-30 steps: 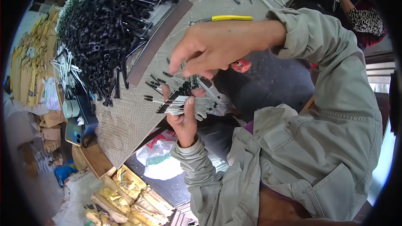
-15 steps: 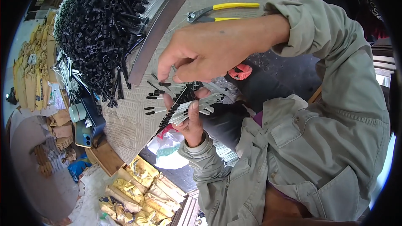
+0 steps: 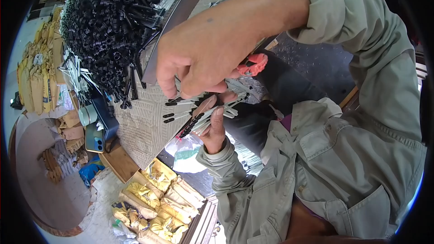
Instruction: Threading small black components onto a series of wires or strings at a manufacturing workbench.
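My left hand [image 3: 216,129] grips a fanned bundle of thin white sticks with black tips [image 3: 205,122], its thumb lying across them. Above it, my right hand [image 3: 203,54] is bent down with fingers and thumb brought together at the black-tipped ends [image 3: 174,103]. Whatever sits between those right fingertips is too small and too covered to make out. Behind both hands rises a large heap of black plastic fittings [image 3: 113,31] on the patterned tabletop [image 3: 142,131].
A dark flat strip [image 3: 183,7] edges the heap. White sticks [image 3: 77,72], a phone [image 3: 94,139] and a pale green round container [image 3: 87,115] are at the left. Yellow-brown wrapped packages [image 3: 162,203] lie below the table. A red item [image 3: 254,65] shows beside my right hand.
My right hand has moved slightly left and down, nearer the bundle. The yellow-handled pliers are now mostly hidden behind my right forearm. My left hand still holds the sticks.
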`<state>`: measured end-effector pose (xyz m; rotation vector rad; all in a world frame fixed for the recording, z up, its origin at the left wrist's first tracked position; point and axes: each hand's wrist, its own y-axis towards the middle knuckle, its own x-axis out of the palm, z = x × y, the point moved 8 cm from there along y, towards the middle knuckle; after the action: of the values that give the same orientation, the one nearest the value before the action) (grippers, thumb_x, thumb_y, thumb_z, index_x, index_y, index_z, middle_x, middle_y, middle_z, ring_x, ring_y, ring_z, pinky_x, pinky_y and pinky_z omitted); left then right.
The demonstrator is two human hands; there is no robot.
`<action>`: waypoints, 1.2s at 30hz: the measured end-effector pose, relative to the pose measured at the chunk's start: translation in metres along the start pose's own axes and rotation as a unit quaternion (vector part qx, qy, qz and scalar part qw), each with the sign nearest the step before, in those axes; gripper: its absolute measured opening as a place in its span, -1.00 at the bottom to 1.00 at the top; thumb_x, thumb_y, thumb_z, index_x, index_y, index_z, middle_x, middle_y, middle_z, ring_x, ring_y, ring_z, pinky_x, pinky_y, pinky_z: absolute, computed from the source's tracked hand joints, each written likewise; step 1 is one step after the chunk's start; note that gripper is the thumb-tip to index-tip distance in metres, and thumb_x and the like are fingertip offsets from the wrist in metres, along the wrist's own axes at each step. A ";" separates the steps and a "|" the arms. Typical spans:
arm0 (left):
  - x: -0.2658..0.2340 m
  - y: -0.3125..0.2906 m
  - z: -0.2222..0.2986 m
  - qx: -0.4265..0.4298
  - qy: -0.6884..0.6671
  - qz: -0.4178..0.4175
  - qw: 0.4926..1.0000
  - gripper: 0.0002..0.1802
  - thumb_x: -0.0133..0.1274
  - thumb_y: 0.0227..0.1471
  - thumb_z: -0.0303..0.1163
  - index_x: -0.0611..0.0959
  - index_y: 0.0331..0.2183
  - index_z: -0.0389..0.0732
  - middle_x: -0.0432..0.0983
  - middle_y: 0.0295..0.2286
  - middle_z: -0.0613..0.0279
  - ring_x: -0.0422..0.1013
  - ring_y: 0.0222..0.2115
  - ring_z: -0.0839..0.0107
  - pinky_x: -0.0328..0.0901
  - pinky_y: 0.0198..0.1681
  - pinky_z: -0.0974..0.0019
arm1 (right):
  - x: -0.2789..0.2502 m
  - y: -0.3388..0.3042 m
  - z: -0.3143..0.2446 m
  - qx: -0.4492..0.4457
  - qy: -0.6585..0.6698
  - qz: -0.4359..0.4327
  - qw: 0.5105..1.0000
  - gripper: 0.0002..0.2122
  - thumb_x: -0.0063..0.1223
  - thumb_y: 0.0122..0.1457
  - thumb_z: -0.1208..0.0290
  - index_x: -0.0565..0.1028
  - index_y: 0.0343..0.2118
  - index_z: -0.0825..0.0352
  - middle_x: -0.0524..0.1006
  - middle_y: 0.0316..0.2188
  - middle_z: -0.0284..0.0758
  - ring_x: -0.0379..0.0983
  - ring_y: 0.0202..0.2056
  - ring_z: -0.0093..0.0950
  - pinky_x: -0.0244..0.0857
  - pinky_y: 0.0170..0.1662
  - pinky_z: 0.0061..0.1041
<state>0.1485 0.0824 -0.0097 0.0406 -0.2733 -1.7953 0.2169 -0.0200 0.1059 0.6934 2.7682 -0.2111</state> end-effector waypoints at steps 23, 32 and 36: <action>-0.004 0.003 0.005 0.079 0.006 -0.077 0.994 -0.75 -0.03 0.06 -0.24 0.40 -0.23 -0.12 0.50 -0.48 -0.21 0.49 -0.43 0.02 0.30 -0.17 -0.12 | -0.014 0.006 0.016 -0.016 0.054 -0.031 0.998 -0.73 -0.13 -0.06 0.46 0.47 -0.31 0.49 0.48 -0.65 -0.23 0.33 -0.76 -0.55 0.19 -0.72 -0.58; -0.012 0.002 -0.007 0.019 0.011 -0.070 0.997 -0.76 0.02 0.03 -0.25 0.40 -0.31 -0.15 0.49 -0.50 -0.26 0.50 -0.43 0.00 0.30 -0.15 -0.13 | -0.004 0.018 0.011 -0.103 0.084 -0.094 0.987 -0.86 -0.15 -0.10 0.52 0.44 -0.63 0.47 0.42 -0.76 -0.27 0.30 -0.78 -0.54 0.15 -0.72 -0.53; -0.001 0.005 0.006 0.082 -0.005 -0.089 0.993 -0.75 0.03 0.02 -0.24 0.38 -0.34 -0.16 0.49 -0.50 -0.27 0.50 -0.45 0.02 0.31 -0.17 -0.12 | -0.005 0.015 0.005 -0.078 0.039 -0.103 0.991 -0.84 -0.17 -0.12 0.53 0.35 -0.74 0.45 0.40 -0.78 -0.26 0.30 -0.76 -0.52 0.16 -0.70 -0.48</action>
<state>0.1527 0.0835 -0.0024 0.1780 -0.4353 -1.9465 0.2300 -0.0101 0.1013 0.3841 2.8916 -0.0075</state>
